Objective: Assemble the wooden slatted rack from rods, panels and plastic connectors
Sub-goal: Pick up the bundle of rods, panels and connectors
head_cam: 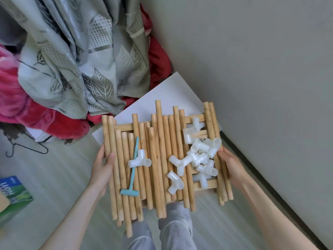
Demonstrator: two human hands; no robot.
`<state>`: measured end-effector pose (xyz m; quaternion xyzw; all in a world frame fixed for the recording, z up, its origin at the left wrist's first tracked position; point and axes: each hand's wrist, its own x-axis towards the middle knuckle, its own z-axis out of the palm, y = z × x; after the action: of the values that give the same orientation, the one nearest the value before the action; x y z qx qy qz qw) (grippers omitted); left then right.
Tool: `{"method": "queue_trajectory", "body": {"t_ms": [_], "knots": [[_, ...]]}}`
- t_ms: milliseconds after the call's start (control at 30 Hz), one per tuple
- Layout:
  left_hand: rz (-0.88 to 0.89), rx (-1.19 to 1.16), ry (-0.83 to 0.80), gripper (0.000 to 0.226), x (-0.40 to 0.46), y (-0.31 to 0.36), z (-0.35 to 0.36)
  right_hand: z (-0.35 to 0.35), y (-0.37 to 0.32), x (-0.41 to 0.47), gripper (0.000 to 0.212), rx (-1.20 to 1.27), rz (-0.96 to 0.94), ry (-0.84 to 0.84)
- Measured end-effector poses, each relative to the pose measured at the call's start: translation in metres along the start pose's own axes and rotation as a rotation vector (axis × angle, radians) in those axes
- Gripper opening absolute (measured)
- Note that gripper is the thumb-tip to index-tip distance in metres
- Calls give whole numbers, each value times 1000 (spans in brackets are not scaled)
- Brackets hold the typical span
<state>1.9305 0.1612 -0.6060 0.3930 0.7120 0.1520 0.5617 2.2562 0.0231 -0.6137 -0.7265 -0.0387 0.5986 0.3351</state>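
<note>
I carry a pile of rack parts above the floor, in front of my legs. Several wooden rods (pixel 159 159) lie side by side on slatted wooden panels (pixel 198 118), whose frame shows at the back and right. Several white plastic connectors (pixel 200 156) are heaped on the right, and one connector (pixel 139 160) lies left of centre. A small teal plastic mallet (pixel 133 170) rests across the rods. My left hand (pixel 102 165) grips the pile's left edge, thumb on top. My right hand (pixel 228 166) grips the right edge around the outer rods.
A grey wall (pixel 261 69) and dark skirting run along the right. A white board (pixel 171 92) lies on the floor under the pile's far side. Grey leaf-patterned curtain (pixel 75 60) and red fabric (pixel 36 112) are heaped at the left. A wire hanger (pixel 27 147) and a green box (pixel 12 193) lie on the floor.
</note>
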Motion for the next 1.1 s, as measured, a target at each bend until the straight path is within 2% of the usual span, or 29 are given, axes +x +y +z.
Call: {"method": "queue_trajectory", "body": {"t_ms": [167,333,600,900,1100], "knots": [[40,28,-108,43,-31,4,-12,-7,46,-64,29,79,-1,54],[99,144,-244,44,-51,-2,-23,7,105,-131,28,209,-30,198],[248,376,-433,40,-96,-33,5,14,221,-195,30,470,-9,397],[400,557,-591,41,-149,-135,50,-2,371,-237,30,641,-14,529],[416,579,-550,45,-153,-243,79,-6,502,-209,32,709,-27,559]]}}
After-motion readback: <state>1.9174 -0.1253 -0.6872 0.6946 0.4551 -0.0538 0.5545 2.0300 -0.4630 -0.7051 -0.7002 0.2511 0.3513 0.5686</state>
